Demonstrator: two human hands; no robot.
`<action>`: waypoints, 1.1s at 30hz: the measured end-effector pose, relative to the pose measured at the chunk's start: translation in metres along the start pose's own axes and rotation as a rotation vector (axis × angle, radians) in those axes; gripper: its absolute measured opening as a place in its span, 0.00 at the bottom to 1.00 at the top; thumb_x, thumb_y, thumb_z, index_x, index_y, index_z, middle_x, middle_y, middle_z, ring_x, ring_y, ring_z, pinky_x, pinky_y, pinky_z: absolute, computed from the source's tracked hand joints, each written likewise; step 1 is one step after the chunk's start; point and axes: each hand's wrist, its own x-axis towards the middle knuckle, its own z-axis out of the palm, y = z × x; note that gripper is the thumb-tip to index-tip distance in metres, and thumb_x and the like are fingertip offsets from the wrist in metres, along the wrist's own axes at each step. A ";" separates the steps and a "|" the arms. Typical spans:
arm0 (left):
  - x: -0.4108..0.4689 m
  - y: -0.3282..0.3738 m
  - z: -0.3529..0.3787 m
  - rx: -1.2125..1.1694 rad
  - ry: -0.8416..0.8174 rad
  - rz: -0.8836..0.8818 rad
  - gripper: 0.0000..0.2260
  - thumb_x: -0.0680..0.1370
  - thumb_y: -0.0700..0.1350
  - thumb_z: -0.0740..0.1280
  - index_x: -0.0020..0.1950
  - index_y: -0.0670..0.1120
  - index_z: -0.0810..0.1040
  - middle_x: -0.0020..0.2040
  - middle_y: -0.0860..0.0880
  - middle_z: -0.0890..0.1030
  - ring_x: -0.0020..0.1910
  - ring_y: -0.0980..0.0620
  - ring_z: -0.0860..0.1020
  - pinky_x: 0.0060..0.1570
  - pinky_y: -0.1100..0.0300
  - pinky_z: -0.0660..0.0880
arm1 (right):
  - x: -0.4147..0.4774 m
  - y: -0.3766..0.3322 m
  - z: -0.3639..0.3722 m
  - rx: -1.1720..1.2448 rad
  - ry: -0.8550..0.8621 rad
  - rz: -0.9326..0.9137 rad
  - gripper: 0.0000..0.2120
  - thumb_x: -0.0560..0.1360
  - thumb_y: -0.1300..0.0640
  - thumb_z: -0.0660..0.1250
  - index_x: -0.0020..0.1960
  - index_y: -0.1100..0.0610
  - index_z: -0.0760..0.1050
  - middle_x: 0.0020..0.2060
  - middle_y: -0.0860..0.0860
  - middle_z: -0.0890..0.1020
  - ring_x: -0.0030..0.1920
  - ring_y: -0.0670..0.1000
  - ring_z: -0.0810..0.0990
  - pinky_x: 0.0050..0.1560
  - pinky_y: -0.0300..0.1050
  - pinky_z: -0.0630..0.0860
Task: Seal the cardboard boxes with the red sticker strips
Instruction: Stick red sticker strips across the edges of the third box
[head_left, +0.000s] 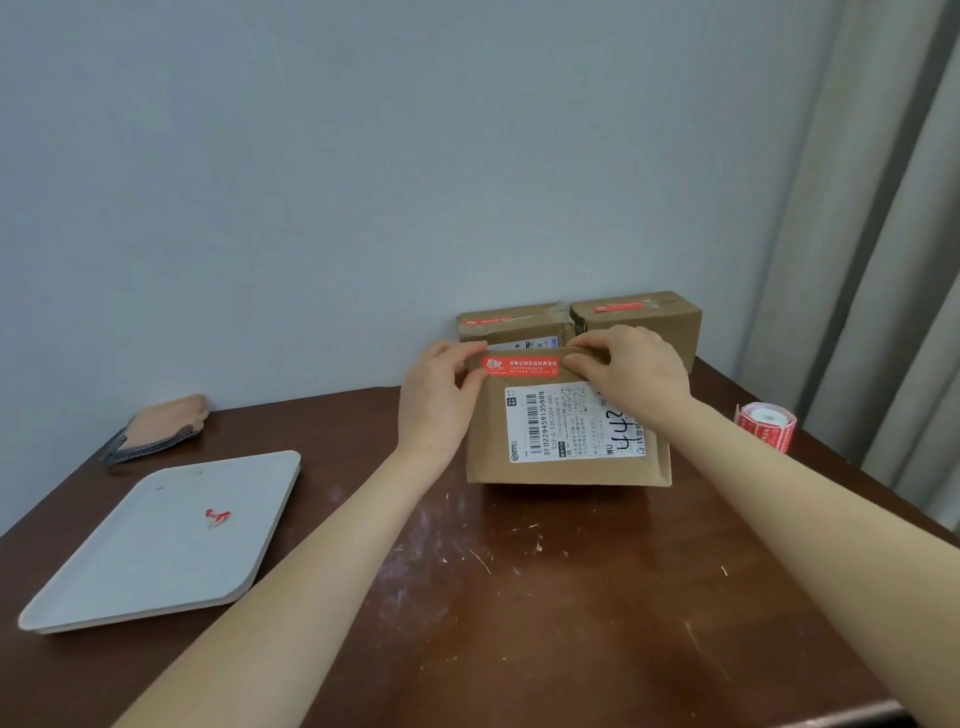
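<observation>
A cardboard box (566, 470) with a white shipping label stands on the brown table in front of me. A red sticker strip (521, 365) lies across its top edge. My left hand (441, 400) pinches the strip's left end, with its fingers curled over the box's edge. My right hand (631, 379) pinches the right end against the box top. Behind it, against the wall, stand two more boxes: a left box (514, 325) and a right box (641, 317), each with a red strip on top. A roll of red stickers (768, 431) sits at the right.
A grey tray (166, 540) with a small red scrap (217, 517) on it lies at the left. A folded cloth (158, 426) rests by the wall behind it. A curtain (883, 260) hangs at the right, near the table's edge.
</observation>
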 end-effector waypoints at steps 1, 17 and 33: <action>0.000 0.001 0.000 -0.008 0.010 -0.001 0.12 0.77 0.43 0.67 0.60 0.49 0.80 0.54 0.52 0.78 0.49 0.54 0.79 0.52 0.63 0.73 | 0.000 0.000 0.000 0.007 0.002 0.001 0.13 0.77 0.45 0.63 0.59 0.46 0.79 0.51 0.47 0.82 0.54 0.51 0.77 0.46 0.45 0.71; 0.005 0.004 0.003 -0.033 0.044 -0.046 0.06 0.76 0.43 0.68 0.50 0.49 0.83 0.49 0.52 0.83 0.46 0.55 0.80 0.49 0.57 0.77 | 0.001 0.006 0.000 -0.003 0.008 0.011 0.13 0.77 0.44 0.62 0.57 0.45 0.79 0.49 0.48 0.83 0.53 0.51 0.76 0.47 0.47 0.74; 0.021 0.013 -0.003 0.224 -0.099 -0.019 0.04 0.77 0.44 0.65 0.44 0.46 0.77 0.52 0.49 0.75 0.47 0.50 0.77 0.45 0.59 0.70 | -0.004 0.004 -0.001 -0.008 0.010 0.008 0.12 0.77 0.45 0.63 0.57 0.46 0.79 0.48 0.49 0.82 0.52 0.51 0.75 0.46 0.47 0.73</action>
